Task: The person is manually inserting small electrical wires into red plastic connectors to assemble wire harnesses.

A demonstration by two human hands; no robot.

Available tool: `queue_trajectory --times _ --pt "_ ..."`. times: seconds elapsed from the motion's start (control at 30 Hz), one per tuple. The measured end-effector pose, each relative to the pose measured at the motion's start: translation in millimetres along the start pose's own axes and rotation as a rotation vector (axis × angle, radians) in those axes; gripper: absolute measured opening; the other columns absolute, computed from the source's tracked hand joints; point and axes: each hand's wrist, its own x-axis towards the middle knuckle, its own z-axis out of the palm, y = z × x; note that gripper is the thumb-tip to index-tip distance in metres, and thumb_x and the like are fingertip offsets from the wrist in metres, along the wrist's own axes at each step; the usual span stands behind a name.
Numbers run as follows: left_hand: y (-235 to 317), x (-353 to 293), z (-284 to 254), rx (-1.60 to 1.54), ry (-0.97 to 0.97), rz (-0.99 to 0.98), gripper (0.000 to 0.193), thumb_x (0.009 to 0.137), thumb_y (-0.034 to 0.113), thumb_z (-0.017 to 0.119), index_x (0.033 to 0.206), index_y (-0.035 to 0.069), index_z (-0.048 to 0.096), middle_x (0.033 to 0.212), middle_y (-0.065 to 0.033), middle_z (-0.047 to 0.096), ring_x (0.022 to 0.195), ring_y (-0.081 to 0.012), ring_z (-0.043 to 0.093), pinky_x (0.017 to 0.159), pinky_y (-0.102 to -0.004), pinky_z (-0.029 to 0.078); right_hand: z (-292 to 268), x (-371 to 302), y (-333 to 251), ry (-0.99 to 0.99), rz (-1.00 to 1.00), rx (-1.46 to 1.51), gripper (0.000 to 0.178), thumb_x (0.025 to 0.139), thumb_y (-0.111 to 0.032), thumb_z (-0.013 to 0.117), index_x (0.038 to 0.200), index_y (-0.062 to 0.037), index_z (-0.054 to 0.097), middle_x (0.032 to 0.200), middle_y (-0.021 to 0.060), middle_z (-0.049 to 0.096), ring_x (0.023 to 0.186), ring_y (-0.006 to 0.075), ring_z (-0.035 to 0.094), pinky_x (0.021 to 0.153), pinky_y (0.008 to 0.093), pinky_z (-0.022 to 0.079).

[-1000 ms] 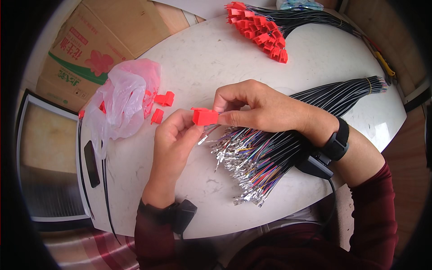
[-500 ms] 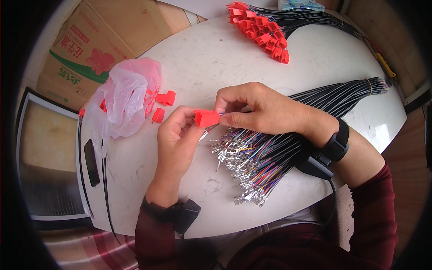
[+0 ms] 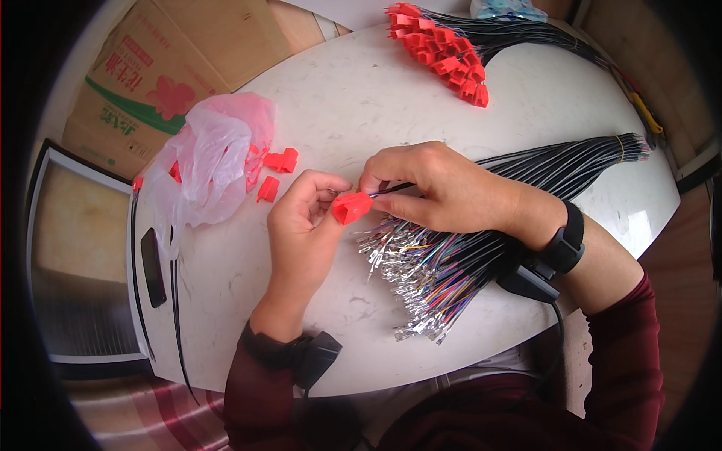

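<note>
Between the fingers of my left hand (image 3: 304, 225) is a red plastic connector housing (image 3: 351, 208), its wide mouth tilted toward me. My right hand (image 3: 429, 188) pinches a thin black cable (image 3: 395, 187) whose coloured wire meets the back of the housing; how deep the wire goes in is hidden. Under my right hand and forearm lies a thick bundle of black cables (image 3: 560, 169), with bare coloured wires and silvery crimp terminals (image 3: 414, 286) fanned out at the near end. Two loose red housings (image 3: 280, 161) (image 3: 267, 189) lie beyond my left hand.
A pinkish plastic bag (image 3: 214, 158) with red housings in it sits at left. Far off lies a cable bundle tipped with red housings (image 3: 444, 56). A dark phone (image 3: 153, 267) rests near the left table edge, beside black cables. A cardboard box (image 3: 165, 75) stands beyond the table.
The red housing has turned in my left fingers, so its open mouth now faces more toward me. Both hands have shifted only slightly, and the black cable shows more clearly.
</note>
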Motion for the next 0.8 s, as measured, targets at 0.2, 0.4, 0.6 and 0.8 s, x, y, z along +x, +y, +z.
queue_trajectory --times 0.2,0.4,0.6,0.8 --pt "0 2 0 0.014 -0.019 0.024 0.015 0.091 0.0 0.066 0.105 -0.002 0.061 0.095 -0.0051 0.066 0.087 -0.009 0.062 0.08 -0.0238 0.05 -1 -1 0 -0.04 -0.025 -0.055 0.017 0.081 -0.005 0.066 0.098 -0.001 0.065 0.09 0.0178 0.067 0.081 0.0365 0.065 0.073 0.0409 0.052" --pt "7 0 6 -0.058 0.015 -0.013 0.019 0.093 0.0 0.063 0.112 -0.002 0.06 0.096 -0.0063 0.066 0.088 -0.0091 0.062 0.079 -0.0227 0.05 1 -2 4 -0.056 -0.029 -0.066 0.018 0.082 -0.004 0.065 0.1 -0.0006 0.067 0.092 0.0186 0.067 0.085 0.038 0.065 0.076 0.0412 0.052" --pt "10 1 7 -0.073 -0.023 0.021 0.025 0.093 -0.001 0.058 0.118 -0.002 0.058 0.101 -0.0088 0.065 0.096 -0.0134 0.063 0.086 -0.0258 0.05 1 -1 4 -0.05 -0.013 -0.028 0.014 0.082 -0.003 0.065 0.095 0.0021 0.068 0.09 0.0186 0.067 0.084 0.0378 0.065 0.077 0.041 0.052" --pt "19 -1 -4 -0.093 0.111 0.019 0.019 0.098 0.008 0.06 0.114 -0.003 0.061 0.097 -0.0084 0.066 0.095 -0.0114 0.061 0.087 -0.0263 0.048 -3 -2 4 0.019 -0.029 -0.151 0.019 0.086 -0.003 0.068 0.104 0.0021 0.068 0.101 0.0166 0.068 0.09 0.0322 0.067 0.08 0.037 0.054"
